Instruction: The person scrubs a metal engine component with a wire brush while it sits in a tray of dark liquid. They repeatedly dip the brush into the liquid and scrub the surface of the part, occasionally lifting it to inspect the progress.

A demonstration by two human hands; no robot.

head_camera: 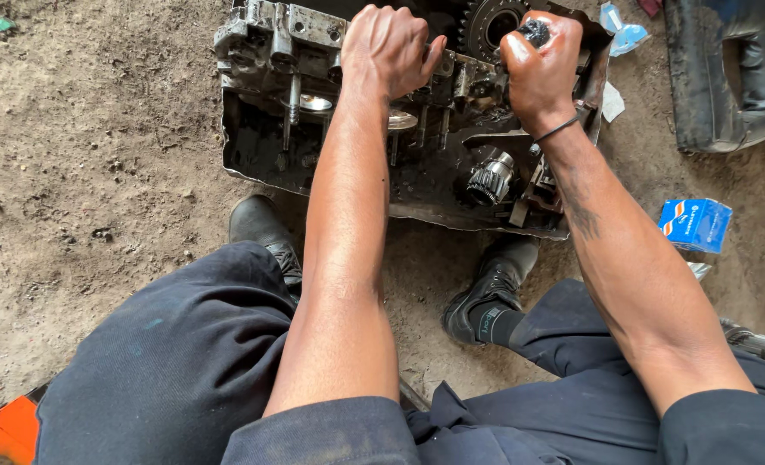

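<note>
Gripped in the closed right hand (539, 69) is a dark tool handle (535, 33), held over a greasy metal engine part (296, 43). That part is pressed down by the left hand (388, 47), fingers curled on its top. It sits in a dented oily tray (253, 159) on dirt, beside a toothed gear (489, 19). Black shoes (262, 226) are seen below, a blue box (695, 224) to the right.

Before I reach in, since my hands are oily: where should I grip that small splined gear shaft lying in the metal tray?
Probably by the splined gear shaft at its toothed, wider end, from the near side between the two arms. Its ridges should give grip on oily metal, and it lies tilted with that end toward the tray's near edge. The right hand and left hand are busy farther back.
</note>
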